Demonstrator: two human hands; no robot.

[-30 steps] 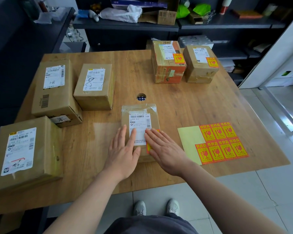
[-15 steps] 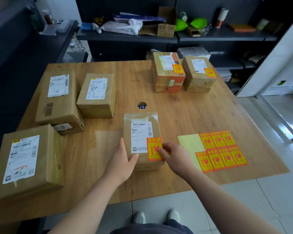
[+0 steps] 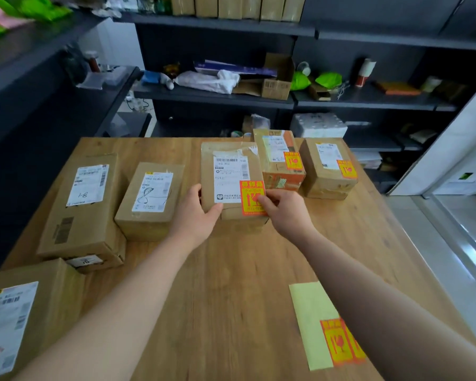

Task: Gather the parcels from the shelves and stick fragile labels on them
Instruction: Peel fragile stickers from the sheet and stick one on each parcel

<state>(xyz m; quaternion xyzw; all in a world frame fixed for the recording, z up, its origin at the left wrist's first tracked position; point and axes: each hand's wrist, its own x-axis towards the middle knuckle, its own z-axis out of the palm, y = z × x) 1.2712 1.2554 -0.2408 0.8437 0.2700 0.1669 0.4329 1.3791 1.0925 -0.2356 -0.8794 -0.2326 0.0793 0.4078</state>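
Head view: at centre frame a brown parcel [image 3: 231, 174] has its long axis running up the frame, its print facing the viewer; the left hand [image 3: 195, 215] clasps its near left corner; the right hand [image 3: 285, 213] pinches the near right corner beside its fragile label [image 3: 252, 199]; six parcels stand on the table [image 3: 231, 284], three of them labelled; one label sheet [image 3: 318, 320] lies lower right.

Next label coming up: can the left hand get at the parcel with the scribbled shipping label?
Probably yes: the scribbled-label parcel lies just beside the left hand, nothing between them, though the hand must first release the stickered parcel it grips.
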